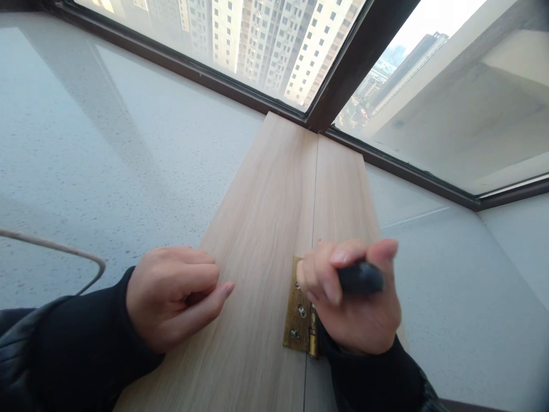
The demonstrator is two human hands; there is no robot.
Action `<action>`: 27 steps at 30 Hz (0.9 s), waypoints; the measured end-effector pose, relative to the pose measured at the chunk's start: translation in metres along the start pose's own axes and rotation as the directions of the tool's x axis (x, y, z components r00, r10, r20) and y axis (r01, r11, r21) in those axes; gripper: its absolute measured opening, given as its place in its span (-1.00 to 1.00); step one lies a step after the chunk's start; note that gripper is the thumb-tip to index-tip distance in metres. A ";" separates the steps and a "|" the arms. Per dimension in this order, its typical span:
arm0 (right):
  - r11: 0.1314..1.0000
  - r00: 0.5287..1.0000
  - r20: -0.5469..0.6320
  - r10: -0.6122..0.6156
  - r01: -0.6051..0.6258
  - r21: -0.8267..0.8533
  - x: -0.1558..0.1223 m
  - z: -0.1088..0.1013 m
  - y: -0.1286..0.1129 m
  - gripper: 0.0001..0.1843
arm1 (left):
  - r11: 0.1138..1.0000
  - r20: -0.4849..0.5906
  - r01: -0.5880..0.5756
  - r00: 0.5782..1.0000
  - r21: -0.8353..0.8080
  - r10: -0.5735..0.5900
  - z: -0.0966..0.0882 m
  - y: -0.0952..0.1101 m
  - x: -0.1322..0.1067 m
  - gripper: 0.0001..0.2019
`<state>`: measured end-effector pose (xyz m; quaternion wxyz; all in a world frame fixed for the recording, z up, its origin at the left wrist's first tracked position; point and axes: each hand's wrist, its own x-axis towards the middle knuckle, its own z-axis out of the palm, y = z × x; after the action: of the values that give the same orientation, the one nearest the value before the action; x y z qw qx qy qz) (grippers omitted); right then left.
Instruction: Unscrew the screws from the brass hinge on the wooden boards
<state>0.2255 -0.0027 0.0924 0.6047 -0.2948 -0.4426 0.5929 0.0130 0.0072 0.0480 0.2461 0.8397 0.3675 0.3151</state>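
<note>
A brass hinge (295, 326) lies across the seam between two light wood boards, with screws showing in its left leaf. Over the hinge's right side, my right hand (360, 303) is wrapped round a black-handled screwdriver (362, 277), its handle end tilted toward me. The hand hides the screwdriver's shaft and tip, along with much of the right leaf. My left hand (175, 297) rests at the left edge of the wider board (257, 229), fingers curled in and thumb pointing right. Whatever its palm may hold is hidden.
The narrower board (341, 194) runs beside the wider one, both reaching the dark window frame (317, 111). Beneath them is a pale speckled ledge (128, 143). A thin cable (55, 246) curves in at the left. Tall buildings show through the glass.
</note>
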 end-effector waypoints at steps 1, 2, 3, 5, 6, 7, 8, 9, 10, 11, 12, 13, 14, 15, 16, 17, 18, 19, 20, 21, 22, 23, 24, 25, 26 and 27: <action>1.000 0.999 0.037 0.024 -0.025 0.018 0.000 0.001 0.000 -0.45 | 1.000 -0.001 0.003 1.000 0.005 -0.003 0.000 0.000 0.000 -0.60; 0.998 0.997 0.059 0.051 -0.053 0.027 0.001 0.002 -0.001 -0.42 | 1.000 -0.003 0.004 1.000 0.010 -0.004 0.000 0.000 0.000 -0.60; 0.997 0.995 0.067 0.076 -0.078 0.023 0.000 0.003 -0.003 -0.41 | 1.000 -0.005 0.004 1.000 0.013 -0.004 0.000 0.000 0.000 -0.60; 0.995 0.994 0.054 0.096 -0.095 -0.004 0.000 0.003 -0.005 -0.44 | 1.000 -0.009 0.002 1.000 0.012 -0.002 0.000 0.000 0.000 -0.60; 0.997 0.996 0.036 0.080 -0.079 -0.025 0.000 0.002 -0.006 -0.48 | 1.000 -0.011 0.001 1.000 0.007 -0.001 0.000 -0.001 0.000 -0.61; 0.997 0.999 0.011 0.050 -0.049 -0.053 -0.001 0.002 -0.006 -0.53 | 1.000 -0.011 0.001 1.000 0.001 -0.001 0.001 -0.001 -0.001 -0.61; 0.997 1.000 -0.017 0.012 -0.013 -0.080 -0.001 0.001 -0.006 -0.57 | 1.000 -0.011 0.001 1.000 -0.003 -0.001 0.001 -0.001 -0.001 -0.61; 0.995 0.999 -0.044 -0.023 0.018 -0.102 -0.001 0.001 -0.005 -0.59 | 1.000 -0.012 0.001 1.000 -0.004 -0.001 0.002 -0.001 -0.001 -0.62; 0.993 0.997 -0.061 -0.045 0.038 -0.110 0.000 0.000 -0.004 -0.59 | 1.000 -0.013 0.002 1.000 -0.006 -0.002 0.002 -0.002 -0.002 -0.62; 0.994 0.997 -0.063 -0.051 0.045 -0.097 0.000 0.001 -0.003 -0.57 | 1.000 -0.015 0.003 1.000 -0.007 -0.003 0.002 -0.002 -0.002 -0.62; 0.997 0.998 -0.042 -0.040 0.038 -0.066 0.000 0.001 -0.003 -0.55 | 1.000 -0.017 0.004 1.000 -0.009 -0.005 0.002 -0.002 -0.002 -0.62; 0.999 1.000 -0.008 -0.021 0.021 -0.026 0.000 0.001 -0.002 -0.51 | 1.000 -0.018 0.005 1.000 -0.013 -0.006 0.002 -0.002 -0.002 -0.62; 1.000 1.000 0.028 0.005 -0.005 0.011 0.000 0.001 -0.002 -0.46 | 1.000 -0.019 0.005 1.000 -0.019 -0.006 0.002 -0.001 -0.002 -0.63; 0.999 0.998 0.055 0.031 -0.033 0.039 0.000 0.001 -0.002 -0.42 | 1.000 -0.019 0.004 1.000 -0.025 -0.005 0.002 -0.001 -0.001 -0.63; 0.997 0.996 0.069 0.055 -0.058 0.056 0.000 0.001 -0.003 -0.39 | 0.999 -0.017 0.003 1.000 -0.032 -0.004 0.002 -0.001 -0.001 -0.63; 0.995 0.995 0.068 0.073 -0.078 0.060 0.000 0.000 -0.004 -0.36 | 0.999 -0.016 0.002 1.000 -0.038 -0.003 0.001 -0.001 -0.001 -0.63; 0.994 0.995 0.058 0.087 -0.090 0.059 0.000 -0.001 -0.005 -0.34 | 0.999 -0.015 0.002 1.000 -0.043 -0.002 0.001 -0.001 -0.001 -0.63; 0.994 0.995 0.038 0.097 -0.099 0.055 0.001 -0.002 -0.007 -0.32 | 0.999 -0.014 0.003 1.000 -0.047 -0.004 0.001 -0.001 -0.001 -0.63; 0.993 0.995 0.015 0.102 -0.103 0.049 0.001 -0.003 -0.008 -0.32 | 0.999 -0.011 0.007 1.000 -0.049 -0.008 0.001 -0.001 -0.001 -0.63; 0.994 0.995 -0.003 0.103 -0.103 0.037 0.002 -0.004 -0.009 -0.34 | 0.999 -0.009 0.012 1.000 -0.049 -0.012 0.001 -0.001 -0.002 -0.63; 0.995 0.995 -0.020 0.094 -0.094 0.017 0.002 -0.004 -0.010 -0.38 | 0.999 -0.007 0.016 1.000 -0.049 -0.017 0.001 -0.001 -0.002 -0.63; 0.998 0.997 -0.041 0.067 -0.067 -0.012 0.003 -0.004 -0.010 -0.43 | 0.999 -0.005 0.020 1.000 -0.048 -0.020 0.001 -0.001 -0.002 -0.63; 0.998 0.998 -0.061 0.031 -0.034 -0.051 0.004 -0.003 -0.010 -0.47 | 0.999 -0.002 0.023 1.000 -0.047 -0.023 0.001 -0.001 -0.002 -0.63; 0.996 0.997 -0.081 -0.006 -0.001 -0.094 0.004 -0.001 -0.010 -0.48 | 0.999 -0.001 0.025 1.000 -0.045 -0.025 0.001 -0.001 -0.002 -0.63; 0.991 0.995 -0.092 -0.038 0.025 -0.133 0.005 0.000 -0.009 -0.46 | 0.999 -0.001 0.025 1.000 -0.044 -0.025 0.001 -0.001 -0.002 -0.63; 0.987 0.994 -0.092 -0.058 0.043 -0.158 0.005 0.002 -0.009 -0.42 | 0.999 -0.002 0.025 1.000 -0.045 -0.025 0.001 -0.001 -0.002 -0.63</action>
<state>0.2273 0.0008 0.1018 0.6151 -0.3580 -0.4652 0.5263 0.0124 0.0059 0.0463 0.2682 0.8290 0.3711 0.3213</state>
